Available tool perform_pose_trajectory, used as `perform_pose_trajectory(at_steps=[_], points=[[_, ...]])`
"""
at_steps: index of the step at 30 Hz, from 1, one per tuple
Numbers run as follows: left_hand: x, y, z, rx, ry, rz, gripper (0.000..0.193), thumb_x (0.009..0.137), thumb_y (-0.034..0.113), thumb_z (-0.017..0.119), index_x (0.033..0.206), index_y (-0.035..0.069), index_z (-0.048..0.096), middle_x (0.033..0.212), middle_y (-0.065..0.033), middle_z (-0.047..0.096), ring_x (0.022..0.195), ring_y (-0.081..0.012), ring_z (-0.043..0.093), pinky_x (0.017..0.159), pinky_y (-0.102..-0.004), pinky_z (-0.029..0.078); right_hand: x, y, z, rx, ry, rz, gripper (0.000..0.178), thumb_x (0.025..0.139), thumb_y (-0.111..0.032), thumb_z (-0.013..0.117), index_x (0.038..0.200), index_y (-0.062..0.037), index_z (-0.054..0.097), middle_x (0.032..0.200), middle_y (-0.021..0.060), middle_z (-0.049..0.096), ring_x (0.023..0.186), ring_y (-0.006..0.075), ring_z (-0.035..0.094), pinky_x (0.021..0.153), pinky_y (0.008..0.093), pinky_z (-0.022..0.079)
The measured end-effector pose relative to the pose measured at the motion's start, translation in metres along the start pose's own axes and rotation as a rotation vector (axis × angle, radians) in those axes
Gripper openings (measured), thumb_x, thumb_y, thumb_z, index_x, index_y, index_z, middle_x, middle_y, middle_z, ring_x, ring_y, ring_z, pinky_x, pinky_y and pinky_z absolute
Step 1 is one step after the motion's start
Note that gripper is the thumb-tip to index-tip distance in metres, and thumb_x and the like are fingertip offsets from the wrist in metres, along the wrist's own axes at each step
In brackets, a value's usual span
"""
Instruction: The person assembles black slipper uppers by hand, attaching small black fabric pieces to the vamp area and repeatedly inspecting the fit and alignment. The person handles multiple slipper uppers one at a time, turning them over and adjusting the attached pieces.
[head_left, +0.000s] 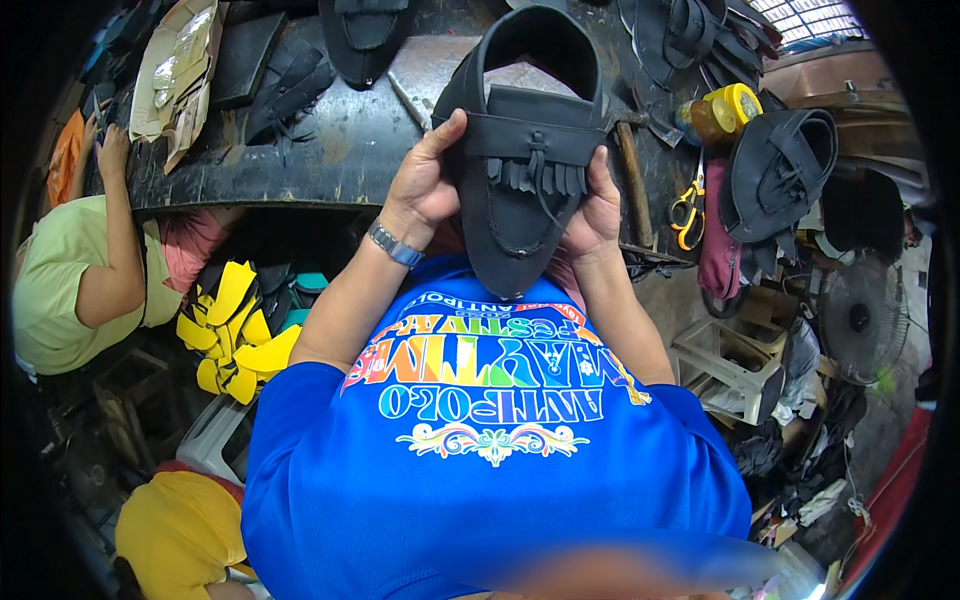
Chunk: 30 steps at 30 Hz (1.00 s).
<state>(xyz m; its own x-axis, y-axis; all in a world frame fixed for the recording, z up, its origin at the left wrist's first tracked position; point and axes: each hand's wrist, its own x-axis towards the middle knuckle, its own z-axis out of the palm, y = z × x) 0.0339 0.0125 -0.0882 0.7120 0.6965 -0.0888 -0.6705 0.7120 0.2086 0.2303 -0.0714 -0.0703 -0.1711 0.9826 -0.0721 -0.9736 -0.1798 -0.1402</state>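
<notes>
A black shoe upper (pixel 520 215) with a fringe, a small tassel and a stitched toe is held up between my two hands, its toe toward my chest and its open heel end over the bench. My left hand (pixel 425 185) grips its left side, the thumb up along the edge. On its right side my right hand (pixel 597 210) is closed, with the fingers partly hidden behind the upper. Just right of that hand, a hammer (pixel 634 185) lies on the dark workbench (pixel 300 190). Orange-handled scissors (pixel 688 212) rest further right, at the bench edge.
More black uppers (pixel 365 45) lie on the bench, with another (pixel 780 175) at its right end beside a yellow-lidded jar (pixel 735 105). Yellow cut pieces (pixel 235 330) sit below left. A person in light green (pixel 75 270) works at the left. A fan (pixel 862 318) stands right.
</notes>
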Motion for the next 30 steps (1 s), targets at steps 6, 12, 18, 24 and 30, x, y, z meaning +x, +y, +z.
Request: perform_pose_trajectory(at_steps=[6,12,18,24,30], points=[[0.002,0.007,-0.010,0.054,0.056,-0.075,0.047,0.093,0.031,0.067,0.129,0.001,0.058,0.130,-0.0185,0.061,0.122,-0.0325,0.058,0.106,-0.0524,0.043,-0.001,-0.011,0.005,-0.270,0.197,-0.026,0.047,0.097,-0.022,0.062,0.136,0.0005,0.049,0.133,0.0186,0.059,0.120,0.0294,0.059,0.105,0.0446,0.046],[0.003,0.004,-0.010,0.065,0.068,-0.077,0.049,0.094,0.031,0.067,0.130,-0.001,0.057,0.130,-0.0201,0.061,0.123,-0.0324,0.058,0.107,-0.0535,0.043,-0.009,-0.023,0.039,-1.399,0.361,-0.619,0.061,0.089,-0.003,0.068,0.144,-0.0044,0.041,0.128,0.0109,0.056,0.103,0.0173,0.061,0.095,0.0316,0.049],[0.000,-0.003,0.017,0.149,0.200,-0.103,0.041,0.094,0.017,0.067,0.129,0.001,0.056,0.123,-0.0164,0.065,0.111,-0.0285,0.065,0.097,-0.0436,0.054,-0.030,-0.023,0.093,-2.032,0.168,-0.815,0.052,0.081,-0.010,0.076,0.130,-0.0040,0.058,0.120,0.0151,0.061,0.086,0.0255,0.066,0.072,0.0358,0.053],[0.003,-0.025,0.052,0.524,-0.065,-0.019,0.049,0.090,0.020,0.070,0.131,0.001,0.053,0.122,-0.0142,0.065,0.110,-0.0231,0.065,0.097,-0.0369,0.050,-0.047,-0.038,0.128,-2.213,0.083,-0.523,0.026,0.083,-0.008,0.074,0.108,-0.0029,0.069,0.087,0.0107,0.065,0.081,0.0256,0.066,0.070,0.0327,0.050],[0.008,-0.010,0.039,0.723,-0.073,-0.094,0.030,0.099,0.018,0.059,0.123,0.001,0.058,0.111,-0.0155,0.069,0.098,-0.0225,0.070,0.084,-0.0306,0.057,-0.097,-0.131,0.193,-2.392,0.321,-0.901,0.019,0.084,0.000,0.070,0.103,-0.0002,0.072,0.087,0.0063,0.067,0.079,0.0142,0.061,0.073,0.0259,0.049]])
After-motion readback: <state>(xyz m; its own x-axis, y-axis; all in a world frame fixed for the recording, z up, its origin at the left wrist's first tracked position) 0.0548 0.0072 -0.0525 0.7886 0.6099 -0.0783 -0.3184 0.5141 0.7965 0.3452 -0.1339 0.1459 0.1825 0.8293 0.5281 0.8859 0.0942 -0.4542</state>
